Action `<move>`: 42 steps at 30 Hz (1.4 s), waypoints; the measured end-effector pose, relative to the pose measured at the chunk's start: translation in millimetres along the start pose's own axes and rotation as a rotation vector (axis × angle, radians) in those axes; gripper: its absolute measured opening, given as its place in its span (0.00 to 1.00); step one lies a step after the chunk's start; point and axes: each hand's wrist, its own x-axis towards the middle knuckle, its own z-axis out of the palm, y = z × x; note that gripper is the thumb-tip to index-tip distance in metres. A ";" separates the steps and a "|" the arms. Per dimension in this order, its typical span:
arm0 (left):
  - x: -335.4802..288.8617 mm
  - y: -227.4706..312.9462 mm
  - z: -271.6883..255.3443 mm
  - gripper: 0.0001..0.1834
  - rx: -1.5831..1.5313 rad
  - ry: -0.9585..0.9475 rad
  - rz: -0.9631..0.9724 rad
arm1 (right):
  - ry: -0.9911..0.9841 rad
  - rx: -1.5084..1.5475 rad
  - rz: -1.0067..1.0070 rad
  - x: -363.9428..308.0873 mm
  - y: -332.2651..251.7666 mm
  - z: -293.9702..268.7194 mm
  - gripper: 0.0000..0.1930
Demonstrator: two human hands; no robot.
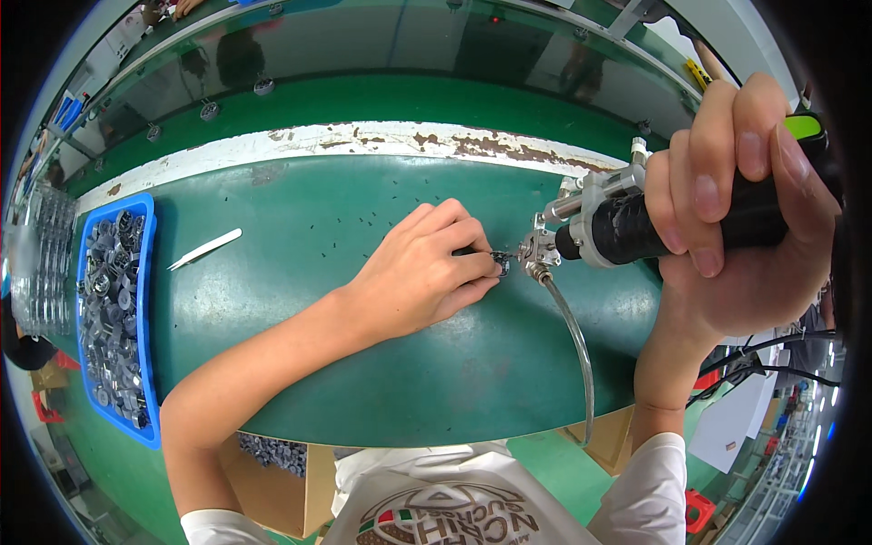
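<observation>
Indoors, a green tabletop (pixel 409 391) underlies the left hand (pixel 422 268).

The black cylindrical handheld driver (pixel 631 222) has a light-grey collar (pixel 595 218) and a lime-green rear patch (pixel 803 126); its compact metal head (pixel 539 243) is silver. The flexible, translucent tube (pixel 578 338) is grey-tinted. The flat, smooth tabletop (pixel 509 363) is dark green. The long white strip (pixel 300 143) is mottled with irregular brown patches. The rectangular blue plastic tray (pixel 145 300) borders small round parts (pixel 111 309) in mixed grey, black and silver. The slender tweezers (pixel 209 247) are white.
</observation>
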 end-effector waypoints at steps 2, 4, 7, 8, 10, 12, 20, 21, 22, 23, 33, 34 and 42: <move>0.0 -0.2 -0.6 0.08 0.013 -0.006 0.001 | 0.002 -0.019 0.017 -2.4 2.7 -6.8 0.09; -0.1 -0.2 -0.6 0.08 0.006 -0.005 0.003 | 0.005 -0.034 0.020 -0.8 -0.5 -2.9 0.09; -0.1 -0.3 -0.7 0.09 0.000 -0.008 -0.002 | 0.030 -0.043 0.023 9.5 -6.9 15.1 0.09; -0.1 -0.3 -0.7 0.09 -0.001 -0.009 -0.004 | 0.038 -0.044 0.025 12.2 -8.0 20.5 0.09; 0.2 -0.4 -0.6 0.09 0.001 -0.010 -0.005 | 0.114 -0.150 0.137 14.7 -10.2 27.7 0.09; 0.3 -0.2 -0.5 0.09 -0.005 -0.004 -0.003 | 0.099 -0.097 0.100 15.0 -4.1 23.1 0.09; -1.0 0.6 1.3 0.09 -0.021 -0.020 -0.044 | 0.192 -0.210 0.007 3.0 7.9 18.8 0.11; -0.4 0.9 1.3 0.09 -0.036 -0.013 -0.053 | 0.193 -0.196 -0.013 6.4 10.5 19.8 0.12; 0.4 0.8 0.9 0.09 -0.047 -0.002 -0.060 | 0.188 -0.191 -0.028 9.6 7.1 20.7 0.12; 0.9 0.8 0.2 0.09 -0.041 0.002 -0.057 | 0.184 -0.185 -0.043 11.7 6.0 20.5 0.12; -1.0 -1.2 3.4 0.09 -0.060 0.043 -0.046 | 0.185 -0.219 -0.064 -20.6 -55.0 0.5 0.09; -0.3 -1.6 3.2 0.10 -0.064 0.028 -0.049 | 0.180 -0.217 -0.053 -20.3 -51.9 1.5 0.09; 2.8 3.5 -2.1 0.19 -0.083 -0.023 -0.165 | 0.145 -0.186 0.043 -5.1 -27.2 20.7 0.09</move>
